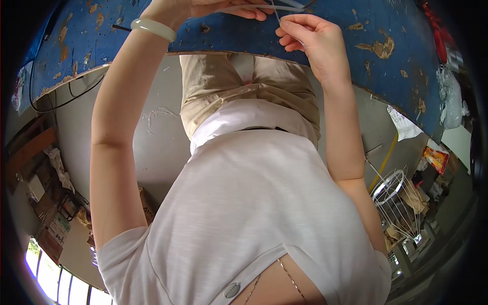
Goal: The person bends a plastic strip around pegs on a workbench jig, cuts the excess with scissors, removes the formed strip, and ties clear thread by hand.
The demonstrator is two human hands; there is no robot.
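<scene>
At the top edge, partly cut off by the frame, my left hand (pixel 231 7) has a translucent plastic strip (pixel 287 8) running across its fingers. The strip extends rightward over the blue worktable (pixel 223 36). To its right, my right hand (pixel 317 43) is closed in a pinch on a thin translucent strand (pixel 276 11), which rises from the fingertips toward the strip. Whether strand and strip are one piece I cannot tell. A small dark, thin tip (pixel 309 4) shows by the strip's right end.
The worktable's blue paint is chipped. A dark rod (pixel 121 28) lies near my left wrist, and a black cable (pixel 68 105) hangs at the left edge. Clear plastic wrap (pixel 450 96) and a red item (pixel 441 30) are at the right. A white wire frame (pixel 399 201) stands below.
</scene>
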